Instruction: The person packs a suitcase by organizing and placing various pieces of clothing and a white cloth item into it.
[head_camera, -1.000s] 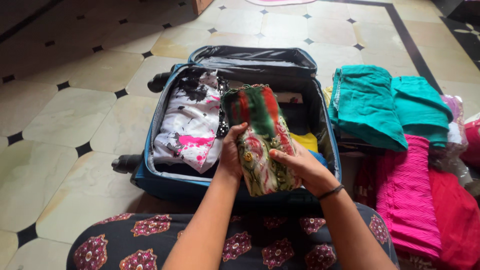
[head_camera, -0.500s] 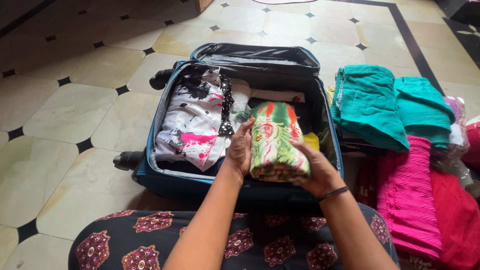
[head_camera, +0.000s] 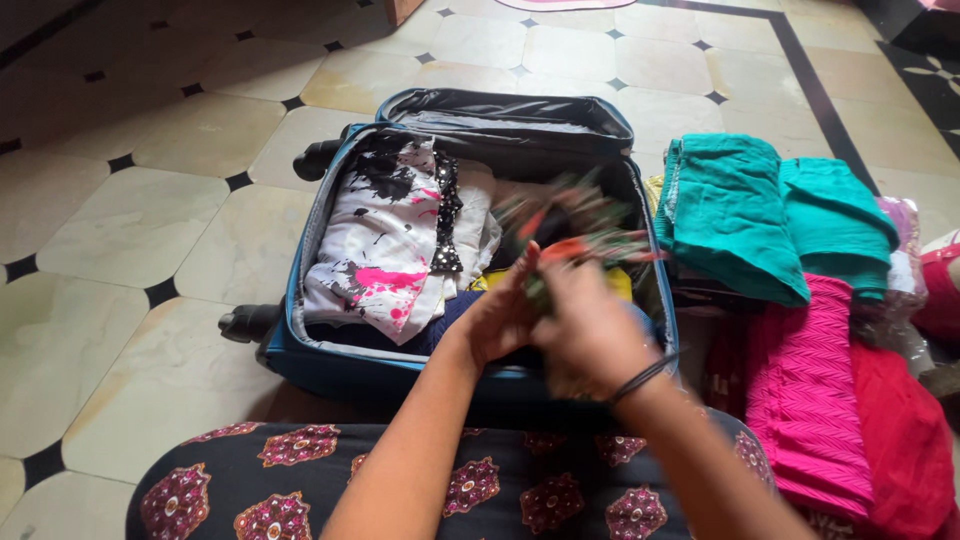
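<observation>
An open blue suitcase (head_camera: 300, 350) lies on the tiled floor in front of me. A folded white garment with black and pink splashes (head_camera: 385, 245) fills its left half. Over the right half, my left hand (head_camera: 495, 320) and my right hand (head_camera: 590, 330) both grip a folded green, red and orange patterned cloth (head_camera: 575, 225). The cloth is blurred by motion. A thin dark bangle circles my right wrist. Something yellow shows under the cloth inside the case.
To the right of the suitcase lie piles of folded clothes: teal ones (head_camera: 740, 215), a bright pink one (head_camera: 805, 390) and a red one (head_camera: 900, 440). My lap, in dark fabric with maroon flower motifs (head_camera: 300, 480), fills the bottom edge. Pale floor tiles (head_camera: 130, 230) spread left.
The patterned cloth, held upright above the suitcase a second ago, has been tipped and carried forward over the right half. Both hands moved with it.
</observation>
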